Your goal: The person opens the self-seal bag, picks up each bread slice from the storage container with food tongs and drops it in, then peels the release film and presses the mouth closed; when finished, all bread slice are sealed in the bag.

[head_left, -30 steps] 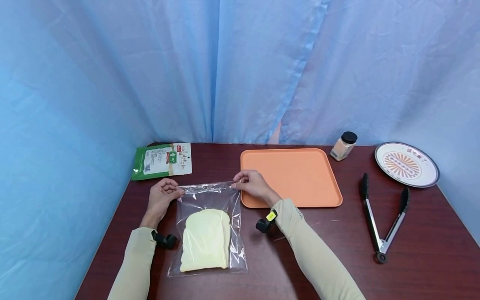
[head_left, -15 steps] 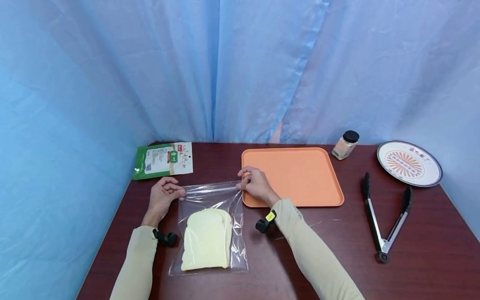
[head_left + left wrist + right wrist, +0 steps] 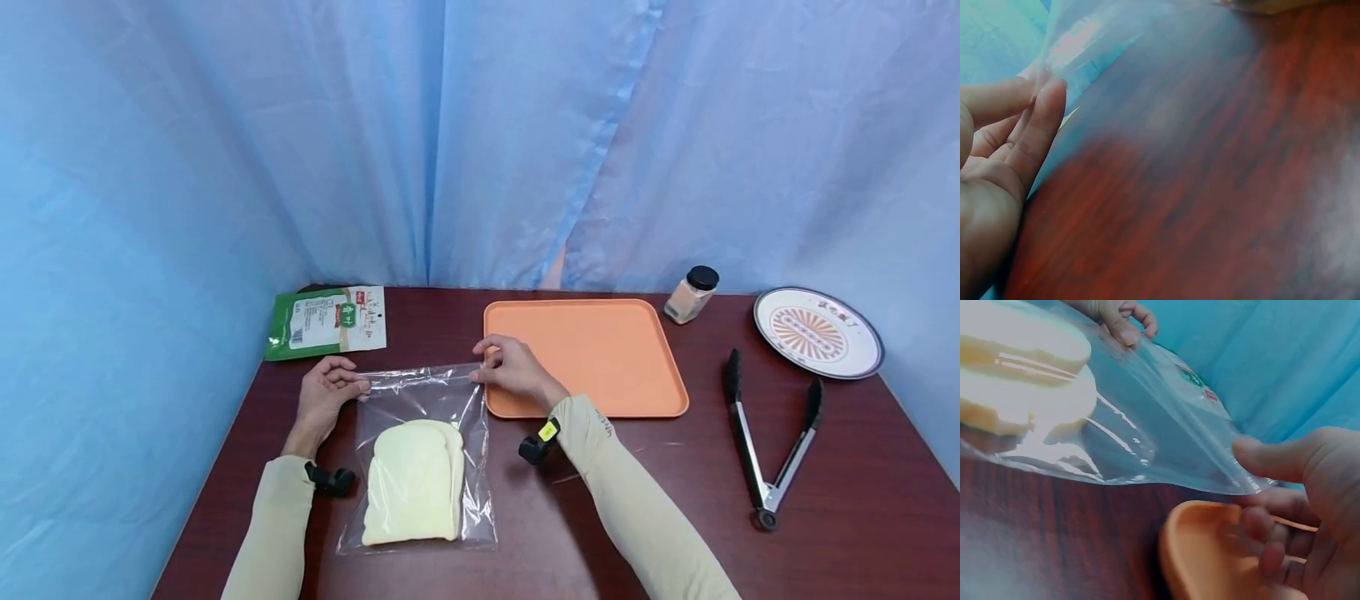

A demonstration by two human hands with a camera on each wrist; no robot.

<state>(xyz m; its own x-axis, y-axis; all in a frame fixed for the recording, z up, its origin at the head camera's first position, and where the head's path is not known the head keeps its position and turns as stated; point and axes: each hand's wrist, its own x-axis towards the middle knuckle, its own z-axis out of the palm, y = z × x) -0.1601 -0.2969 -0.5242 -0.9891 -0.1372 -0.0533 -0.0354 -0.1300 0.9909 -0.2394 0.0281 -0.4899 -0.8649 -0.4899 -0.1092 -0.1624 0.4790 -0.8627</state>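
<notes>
A clear plastic zip bag (image 3: 472,500) lies toward the front of the table with two overlapping bread slices (image 3: 411,487) inside. My left hand (image 3: 324,400) pinches the top left corner of the bag between thumb and fingers, which the left wrist view confirms. The top right corner is pinched by my right hand (image 3: 517,371), whose wrist is over the near left part of an orange tray (image 3: 592,354). In the right wrist view the bag's top edge runs taut between both hands. Whether the zip strip is pressed together I cannot tell.
Behind my left hand lies a green and white spice packet (image 3: 327,322). A black-lidded jar (image 3: 692,295) stands past the tray's far right corner. Farther right are a patterned plate (image 3: 819,333) and spread tongs (image 3: 765,492). Blue curtains (image 3: 480,142) close off the back and sides.
My right hand has slid slightly right along the bag's top edge to its corner. The left hand keeps its pinch, and the bag and bread stay nearly in place.
</notes>
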